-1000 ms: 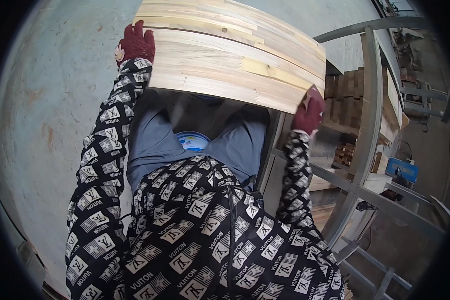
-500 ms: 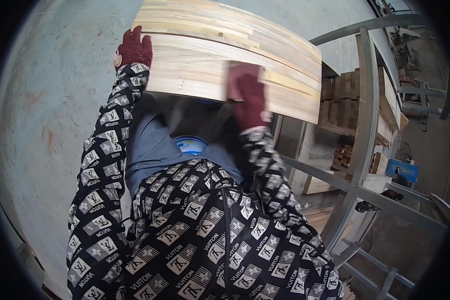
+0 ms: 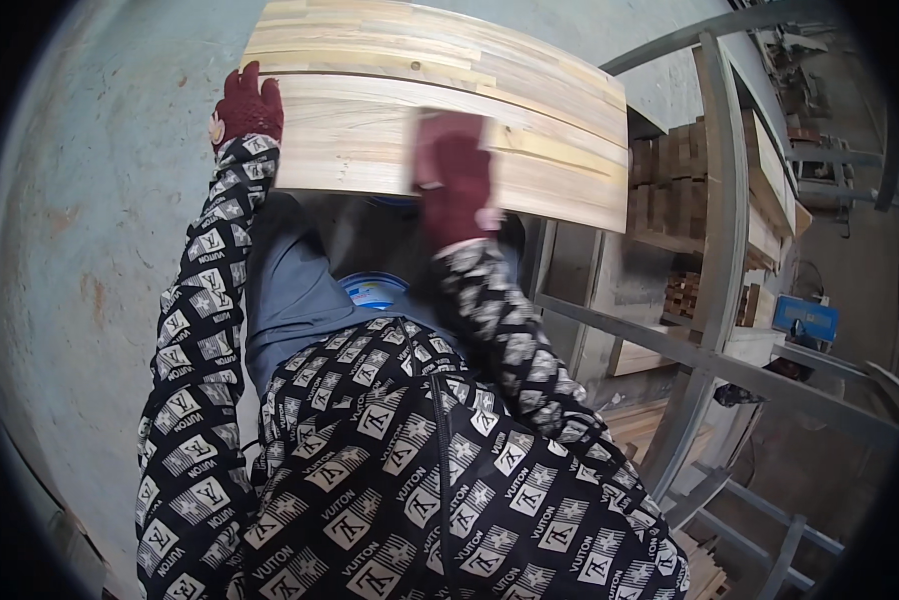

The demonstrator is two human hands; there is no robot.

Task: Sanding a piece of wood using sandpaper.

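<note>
A pale wooden panel made of glued strips lies in front of me, with dark lines running along its length. At its left edge rests my left hand in a dark red knit glove, fingers stretched out and apart. My right hand, gloved the same way and smeared by motion, is over the near middle of the panel. It is closed on a flat, dark reddish rectangle that looks like sandpaper, pressed against the wood. The sheet's underside is hidden.
A grey metal frame stands on the right, close to the panel's end. Behind its bars are stacked wood blocks and a blue box. A blue round lid or tub shows between my legs. Pale blue-grey floor spreads to the left.
My right hand has slid left along the panel with the sandpaper. The panel and my left hand appear slightly further left in the picture, as the whole view has shifted.
</note>
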